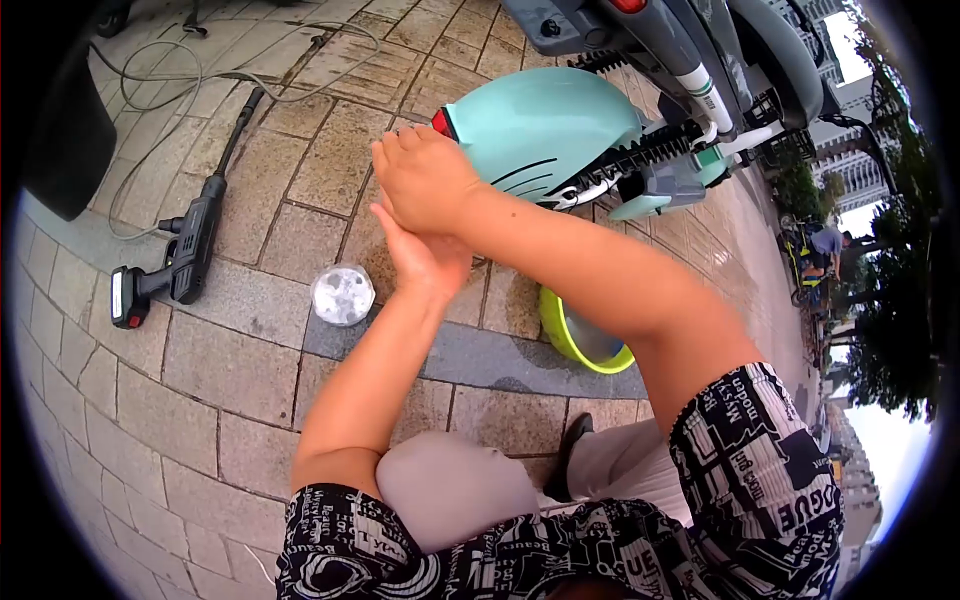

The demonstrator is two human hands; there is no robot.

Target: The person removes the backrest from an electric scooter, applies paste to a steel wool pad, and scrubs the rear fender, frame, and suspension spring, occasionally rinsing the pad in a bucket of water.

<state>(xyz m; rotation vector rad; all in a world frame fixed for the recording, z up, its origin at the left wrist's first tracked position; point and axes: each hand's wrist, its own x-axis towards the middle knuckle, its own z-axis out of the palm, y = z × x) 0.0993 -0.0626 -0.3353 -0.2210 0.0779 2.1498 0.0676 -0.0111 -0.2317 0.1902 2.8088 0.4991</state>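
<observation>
My left hand point(435, 268) comes up from the lower left, palm partly showing and thumb stretched upward. Its other fingers are hidden. Over it lies my right hand point(428, 178), the fingers curled down and the two hands pressed together. Whether anything sits between them cannot be seen. Just past the hands is the mint-green rear fender point(545, 120) of a two-wheeler, with a red reflector point(443, 124) at its end. Below and left of the hands, a clear round container point(342, 295) with whitish contents stands on the paving. A yellow-green bucket point(570, 345) shows partly behind my right forearm.
A dark pressure-washer gun point(195, 235) with a battery lies on the paving at left, its hose point(200, 75) looping away behind. A black object point(65, 150) stands at the far left. A person point(828, 243) is in the distance at right, near parked bikes.
</observation>
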